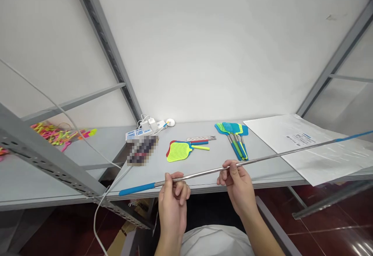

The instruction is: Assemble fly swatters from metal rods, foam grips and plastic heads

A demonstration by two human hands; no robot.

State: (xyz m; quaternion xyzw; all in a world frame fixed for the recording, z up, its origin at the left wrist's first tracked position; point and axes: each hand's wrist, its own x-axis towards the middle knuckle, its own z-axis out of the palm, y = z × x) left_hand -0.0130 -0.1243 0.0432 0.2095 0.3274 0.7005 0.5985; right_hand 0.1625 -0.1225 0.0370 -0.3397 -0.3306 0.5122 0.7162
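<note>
Both hands are at a long metal rod (204, 173), held above the front of the grey tabletop (258, 153) and rising from lower left to upper right. Left hand (175, 199): grip closed on the rod by thumb and fingers, just beside a blue handle (136, 189) at its left end. Right hand (237, 184): grip pinched around the rod farther along, well apart from the left. The rod's far end carries a blue part (355, 135), cut off by the frame edge and passing over a flat white package (326, 162). On the tabletop beyond the hands: a yellow-green swatter head (178, 151) overlapping a red one; thin metal tubes (201, 137) beside it; a yellow-green handle (201, 148) near these. To the right, a fanned cluster of swatters (240, 147), heads toward the wall. Back left: power strip (135, 134) with white plugs; in front of it, a pixelated patch, contents unreadable.
</note>
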